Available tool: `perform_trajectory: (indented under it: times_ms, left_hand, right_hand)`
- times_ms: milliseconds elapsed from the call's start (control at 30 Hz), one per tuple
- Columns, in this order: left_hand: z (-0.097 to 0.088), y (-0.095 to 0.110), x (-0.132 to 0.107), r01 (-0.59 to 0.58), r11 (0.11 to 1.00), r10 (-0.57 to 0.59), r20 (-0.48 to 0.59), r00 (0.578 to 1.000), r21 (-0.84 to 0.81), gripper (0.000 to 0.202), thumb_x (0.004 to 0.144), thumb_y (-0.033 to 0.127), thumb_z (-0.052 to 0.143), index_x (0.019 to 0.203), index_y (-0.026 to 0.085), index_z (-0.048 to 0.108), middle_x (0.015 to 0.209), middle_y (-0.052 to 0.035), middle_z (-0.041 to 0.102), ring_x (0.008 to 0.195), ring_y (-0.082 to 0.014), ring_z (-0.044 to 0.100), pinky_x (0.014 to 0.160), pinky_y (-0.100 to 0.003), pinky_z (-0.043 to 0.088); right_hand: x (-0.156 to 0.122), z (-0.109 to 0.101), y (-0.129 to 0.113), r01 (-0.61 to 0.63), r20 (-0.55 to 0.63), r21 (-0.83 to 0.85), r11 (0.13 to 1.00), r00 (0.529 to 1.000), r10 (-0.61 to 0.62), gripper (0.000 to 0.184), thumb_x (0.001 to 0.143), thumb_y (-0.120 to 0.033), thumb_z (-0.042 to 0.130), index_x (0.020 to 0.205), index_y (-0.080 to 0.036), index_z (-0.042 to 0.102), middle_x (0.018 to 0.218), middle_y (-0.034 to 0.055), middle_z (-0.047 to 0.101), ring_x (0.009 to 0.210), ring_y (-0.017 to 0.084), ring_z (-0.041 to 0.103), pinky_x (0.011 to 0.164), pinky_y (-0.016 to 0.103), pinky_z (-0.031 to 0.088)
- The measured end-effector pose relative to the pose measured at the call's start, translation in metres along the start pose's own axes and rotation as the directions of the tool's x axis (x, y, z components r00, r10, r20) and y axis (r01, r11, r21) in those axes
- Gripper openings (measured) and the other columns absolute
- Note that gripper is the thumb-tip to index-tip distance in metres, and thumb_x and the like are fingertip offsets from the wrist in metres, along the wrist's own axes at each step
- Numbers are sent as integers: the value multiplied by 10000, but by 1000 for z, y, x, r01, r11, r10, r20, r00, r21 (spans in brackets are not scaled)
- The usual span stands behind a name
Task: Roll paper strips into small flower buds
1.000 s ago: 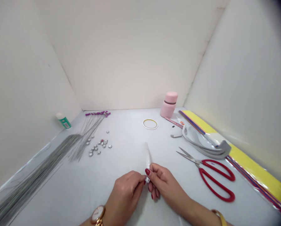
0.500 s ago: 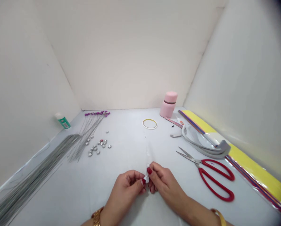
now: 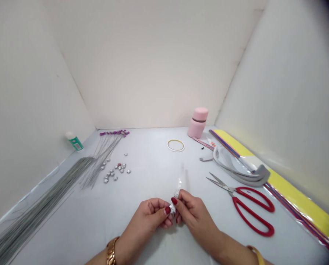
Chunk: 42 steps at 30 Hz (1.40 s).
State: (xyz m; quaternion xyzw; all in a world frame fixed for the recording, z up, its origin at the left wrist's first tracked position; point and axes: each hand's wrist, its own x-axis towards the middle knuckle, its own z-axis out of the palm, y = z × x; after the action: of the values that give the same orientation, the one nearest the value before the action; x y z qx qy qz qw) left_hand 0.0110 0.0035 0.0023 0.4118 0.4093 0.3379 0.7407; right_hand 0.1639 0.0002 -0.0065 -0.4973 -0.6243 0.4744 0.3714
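Observation:
Between both hands is a shiny silver paper strip point(image 3: 179, 186), folded into a small wad at its near end. My left hand point(image 3: 153, 217) pinches the folded end between thumb and finger. From the right, my right hand point(image 3: 193, 211) grips the strip just above the fold, and its free end sticks up away from me, a little blurred. Several small silver folded stars point(image 3: 112, 174) lie to the left, with a reddish one among them. The fingertips partly hide the folded part.
Grey wires point(image 3: 51, 198) and purple-tipped stems point(image 3: 113, 133) lie left, near a glue stick point(image 3: 75, 142). A tape ring point(image 3: 176, 145) and pink flask point(image 3: 198, 123) stand at the back. Right are red-handled scissors point(image 3: 236, 195), grey strips point(image 3: 236, 173) and yellow sheets point(image 3: 291, 191).
The strip's free end has swung up and shows more plainly, leaning to the right. Both hands stay in nearly the same place, still pinching the fold.

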Motion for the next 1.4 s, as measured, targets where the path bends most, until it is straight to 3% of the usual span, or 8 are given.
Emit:
perform_trajectory:
  times_ms: [233, 367, 500, 733, 933, 1067, 1267, 1400]
  left_hand:
    - [1, -2, -2, -154, 982, 155, 1, 988, 107, 203, 790, 305, 557, 787, 109, 612, 689, -52, 646, 643, -127, 540, 624, -238, 402]
    - [0, -7, 0, -138, 969, 153, -59, 986, 207, 195, 765, 268, 572, 654, 109, 589, 597, -32, 616, 578, -122, 519, 578, -238, 393]
    - [-1, -7, -1, -171, 946, 201, -82, 976, 275, 196, 784, 259, 543, 671, 107, 592, 623, -48, 624, 607, -139, 532, 598, -252, 404]
    - [1, -2, -5, -208, 945, 225, -40, 974, 252, 245, 842, 275, 465, 716, 113, 599, 641, -34, 623, 622, -122, 530, 608, -222, 410]
    - [-1, -6, -3, -198, 900, 241, -65, 968, 389, 208, 820, 261, 496, 711, 115, 596, 647, -35, 633, 610, -125, 521, 590, -218, 412]
    - [-1, -5, -5, -231, 815, 294, -36, 955, 532, 248, 847, 243, 435, 699, 139, 606, 648, -28, 636, 618, -133, 541, 601, -219, 415]
    - [-3, -3, -12, -330, 566, 441, 61, 895, 755, 238, 864, 192, 389, 752, 176, 599, 740, -29, 628, 692, -143, 564, 682, -236, 413]
    - [-3, -3, -11, -344, 532, 444, 91, 891, 774, 258, 881, 179, 352, 755, 184, 577, 754, -27, 626, 707, -140, 569, 695, -234, 416]
  right_hand:
    - [1, 2, 1, -65, -7, 163, 985, 998, 67, 285, 837, -413, 457, 661, -190, 427, 518, -42, 516, 445, 92, 492, 457, 200, 386]
    - [0, 3, 2, -80, 26, 215, 973, 997, 76, 278, 836, -406, 467, 676, -181, 436, 547, -36, 530, 459, 86, 504, 460, 195, 388]
    - [0, 3, 2, -91, 82, 233, 968, 994, 74, 278, 838, -408, 465, 694, -171, 452, 554, -36, 525, 455, 80, 501, 460, 195, 391]
    - [3, 3, 1, -129, 42, 228, 965, 992, 123, 311, 839, -432, 444, 677, -167, 443, 539, -37, 523, 424, 72, 490, 427, 185, 358]
    - [1, 4, 2, -123, 30, 213, 969, 992, 120, 309, 838, -427, 448, 669, -169, 446, 538, -34, 528, 432, 74, 494, 440, 190, 373]
    - [0, 5, 1, -120, 33, 186, 975, 993, 116, 300, 826, -420, 473, 665, -168, 452, 538, -30, 534, 434, 78, 503, 444, 191, 382]
    - [1, 5, 1, -109, 64, 192, 975, 993, 98, 302, 841, -434, 438, 703, -166, 462, 572, -23, 545, 460, 82, 518, 459, 192, 395]
    - [2, 6, 1, -134, 56, 188, 973, 991, 125, 335, 847, -445, 420, 674, -161, 462, 557, -21, 545, 439, 78, 509, 438, 189, 375]
